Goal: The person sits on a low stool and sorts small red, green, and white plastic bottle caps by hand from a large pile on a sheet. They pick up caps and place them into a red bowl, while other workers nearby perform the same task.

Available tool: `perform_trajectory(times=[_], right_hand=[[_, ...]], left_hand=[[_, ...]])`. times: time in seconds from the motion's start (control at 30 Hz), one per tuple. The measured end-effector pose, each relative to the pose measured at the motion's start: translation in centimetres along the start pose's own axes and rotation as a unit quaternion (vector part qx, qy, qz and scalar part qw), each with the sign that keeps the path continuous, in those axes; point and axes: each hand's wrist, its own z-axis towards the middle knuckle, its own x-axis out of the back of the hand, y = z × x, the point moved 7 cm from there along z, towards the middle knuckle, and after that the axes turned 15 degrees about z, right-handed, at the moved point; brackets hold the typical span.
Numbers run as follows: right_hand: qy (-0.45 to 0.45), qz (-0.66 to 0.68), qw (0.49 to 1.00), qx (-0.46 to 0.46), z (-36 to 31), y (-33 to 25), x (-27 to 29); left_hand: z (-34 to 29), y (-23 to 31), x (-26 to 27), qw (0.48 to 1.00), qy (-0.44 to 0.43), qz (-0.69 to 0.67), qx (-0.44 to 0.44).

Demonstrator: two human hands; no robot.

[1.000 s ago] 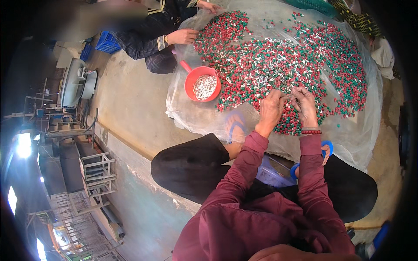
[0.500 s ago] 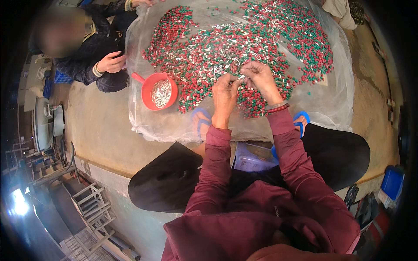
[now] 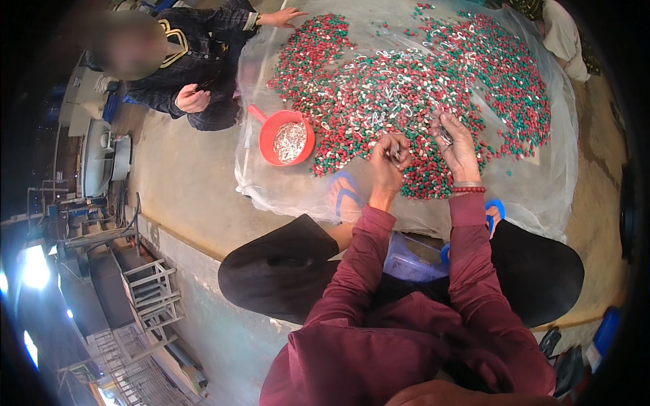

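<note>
Small red, green and white bead-like pieces point(image 3: 379, 74) lie in a wide spread on a sheer white sheet point(image 3: 271, 193), with thin white hook-shaped pieces point(image 3: 379, 116) scattered among them. Over the near edge of the spread, my left hand point(image 3: 388, 166) is closed, its fingers curled inward around something small and dark that I cannot make out. My right hand point(image 3: 462, 150) is a little farther to the right, apart from the left. Its fingers are bent over a small greyish thing too unclear to name.
A red dipper point(image 3: 263, 145) holding small whitish pieces stands on the sheet at left. Across from it crouches a co-worker, one hand point(image 3: 193, 99) raised, the other point(image 3: 281, 17) reaching to the sheet. A purple plastic stool point(image 3: 409, 260) is beneath me; metal racks point(image 3: 152, 291) stand at left.
My hands, which met over the beads with a small white piece between them, have moved apart. The co-worker's far hand has reached out over the sheet's edge. The whole view has shifted.
</note>
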Motion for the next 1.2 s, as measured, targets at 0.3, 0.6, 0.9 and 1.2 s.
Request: perform_trajectory(times=[0.3,0.6,0.9,1.2], right_hand=[[-0.180,-0.514,0.834,0.088,-3.1,3.0,-8.5],[-0.194,-0.553,0.784,0.205,-2.7,1.6,-10.1],[0.042,-0.631,0.760,0.153,0.4,-6.5,3.4],[0.116,-0.614,0.776,0.081,3.0,-2.9,10.9]], left_hand=[[-0.5,-7.0,4.8,0.965,0.161,-0.178,0.103],[3.3,4.6,11.5,0.931,0.067,-0.340,-0.116],[3.8,19.3,27.3,0.850,0.453,0.267,-0.025],[9.8,4.4,16.2,0.606,0.145,0.776,-0.093]])
